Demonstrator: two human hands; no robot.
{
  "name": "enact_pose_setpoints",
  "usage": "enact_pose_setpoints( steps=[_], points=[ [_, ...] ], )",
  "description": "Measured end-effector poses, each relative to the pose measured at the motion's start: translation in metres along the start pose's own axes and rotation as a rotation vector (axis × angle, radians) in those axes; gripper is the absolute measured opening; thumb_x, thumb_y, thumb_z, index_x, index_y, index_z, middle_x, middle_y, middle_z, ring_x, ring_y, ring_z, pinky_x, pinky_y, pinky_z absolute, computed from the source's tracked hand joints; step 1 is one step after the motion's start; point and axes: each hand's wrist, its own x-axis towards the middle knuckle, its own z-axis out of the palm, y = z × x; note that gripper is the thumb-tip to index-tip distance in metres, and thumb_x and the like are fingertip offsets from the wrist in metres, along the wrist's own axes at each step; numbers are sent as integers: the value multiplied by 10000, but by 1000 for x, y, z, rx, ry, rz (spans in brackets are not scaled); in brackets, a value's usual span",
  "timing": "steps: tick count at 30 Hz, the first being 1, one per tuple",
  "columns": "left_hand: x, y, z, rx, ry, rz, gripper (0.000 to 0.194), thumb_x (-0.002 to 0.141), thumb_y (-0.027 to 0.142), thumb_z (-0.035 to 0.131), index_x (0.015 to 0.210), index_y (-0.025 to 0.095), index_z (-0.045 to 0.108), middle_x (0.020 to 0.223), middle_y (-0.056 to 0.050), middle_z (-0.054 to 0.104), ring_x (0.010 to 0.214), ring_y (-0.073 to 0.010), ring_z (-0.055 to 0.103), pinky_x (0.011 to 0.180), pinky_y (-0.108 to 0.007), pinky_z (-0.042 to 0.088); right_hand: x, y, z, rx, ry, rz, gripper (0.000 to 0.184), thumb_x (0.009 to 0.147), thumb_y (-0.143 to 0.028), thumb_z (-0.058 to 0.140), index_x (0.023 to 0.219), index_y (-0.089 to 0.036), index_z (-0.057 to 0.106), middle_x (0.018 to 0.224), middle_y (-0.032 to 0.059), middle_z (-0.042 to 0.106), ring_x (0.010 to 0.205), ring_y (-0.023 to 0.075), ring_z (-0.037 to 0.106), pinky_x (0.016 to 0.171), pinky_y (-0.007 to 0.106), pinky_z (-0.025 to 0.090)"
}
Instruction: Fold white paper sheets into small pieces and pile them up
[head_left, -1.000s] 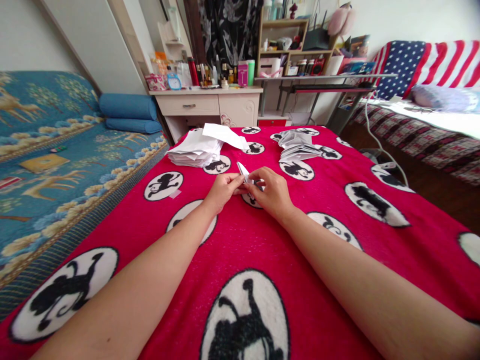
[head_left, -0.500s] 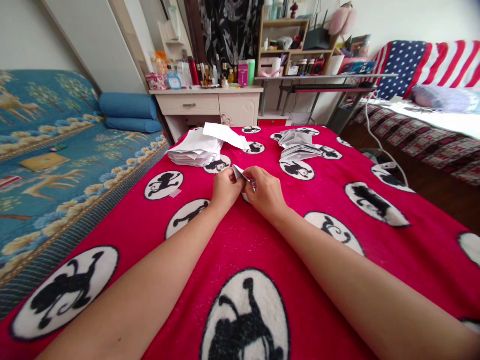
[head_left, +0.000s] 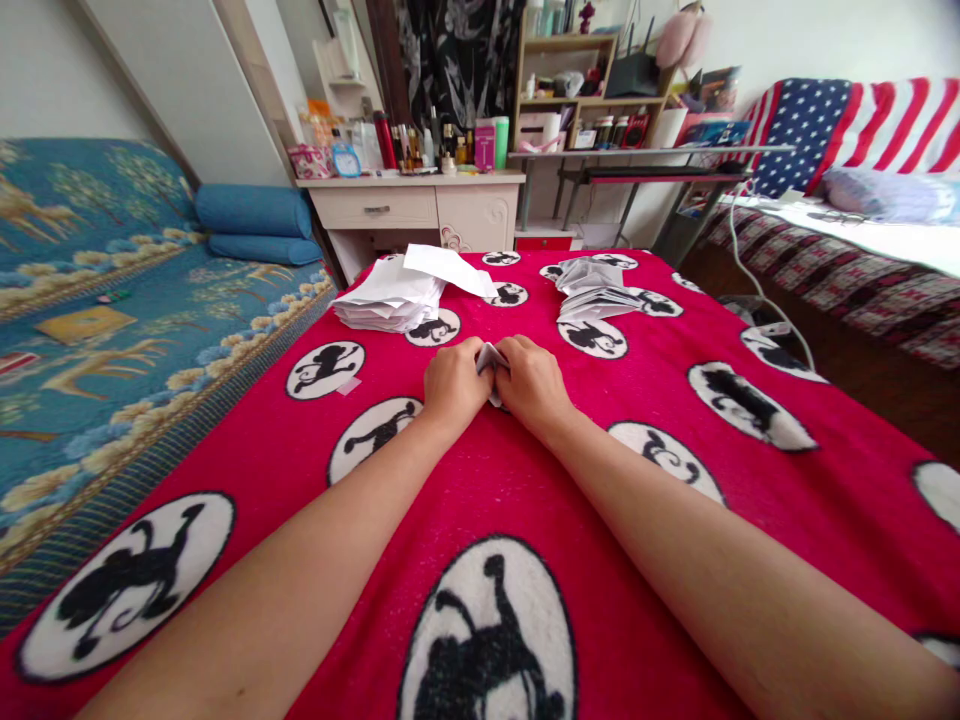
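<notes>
A small folded piece of paper (head_left: pixel 490 358) is pinched between my two hands over the middle of the red cloth (head_left: pixel 465 480). My left hand (head_left: pixel 456 382) grips its left side with curled fingers. On its other side, my right hand (head_left: pixel 534 378) is closed round the paper too. Most of the paper is hidden behind the fingers and thumbs. Beyond my left hand lies a stack of white paper sheets (head_left: pixel 390 297), the top one askew. Past my right hand sits a pile of folded papers (head_left: pixel 596 292).
A small pale scrap (head_left: pixel 349 386) lies on the cloth at left. A blue patterned sofa (head_left: pixel 150 330) runs along the left side. At the back stand a white dresser (head_left: pixel 375 209) with bottles and a desk (head_left: pixel 645 154); a bed (head_left: pixel 825 260) is at right.
My hands have drawn closer together round the folded paper, knuckles now level with each other. The paper's raised tip has turned and shows less. Both piles stay put.
</notes>
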Motion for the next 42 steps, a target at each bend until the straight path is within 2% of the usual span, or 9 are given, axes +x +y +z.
enact_pose_setpoints(
  steps=[5,10,14,21,25,29,32,38,42],
  points=[
    [0,1,-2,99,-28,-23,156,736,147,602,867,232,611,849,-43,694,827,-230,643,678,-297,429,3,8,5,124,38,19,203,735,-93,486,875,-170,612,881,82,668,792,199,589,654,274,356],
    [6,-18,12,-382,6,109,333,689,54,600,978,204,528,956,-29,677,764,-146,636,676,-246,491,6,22,7,421,105,172,158,632,-113,552,775,-173,581,715,28,660,651,160,583,576,240,389],
    [6,-24,14,-542,10,231,381,729,86,592,1074,200,477,1139,-49,627,642,-71,584,586,-196,465,8,30,5,783,-48,373,136,597,-148,607,718,-179,552,575,-7,634,508,150,592,467,222,421],
    [3,-18,3,-444,-29,453,239,796,51,491,852,191,676,1104,-49,619,973,-149,602,805,-245,485,9,30,2,978,-137,480,130,572,-125,639,655,-172,550,459,-38,591,404,132,561,382,199,428],
    [3,-20,-3,-481,-138,496,227,835,108,493,861,173,709,1002,-60,639,934,-161,609,847,-278,470,9,30,-3,994,-176,540,121,574,-101,627,619,-172,541,415,-45,562,366,111,528,350,172,385],
    [2,-19,-8,-511,-199,480,193,850,293,596,940,153,694,986,-74,642,907,-172,608,777,-261,481,11,32,-8,1051,-242,587,117,603,-96,599,583,-174,513,380,-43,531,327,92,482,340,166,373],
    [3,-19,-5,-531,-159,436,210,824,347,649,855,144,697,912,-69,660,843,-162,609,742,-250,474,11,33,-9,1084,-270,576,113,665,-123,598,594,-169,522,384,-37,530,312,76,452,336,159,366],
    [7,-24,4,-600,-150,225,231,822,337,619,751,126,684,732,-40,669,698,-146,587,665,-247,459,8,33,-8,1139,-244,479,349,833,-479,594,685,-165,558,439,-19,552,349,75,483,353,158,379],
    [8,-27,5,-681,-159,101,267,798,367,627,684,126,640,628,-8,629,598,-121,556,569,-224,436,7,34,-9,1174,-260,387,410,742,-561,685,773,-160,601,585,-8,618,452,78,548,391,156,428]
  ],
)
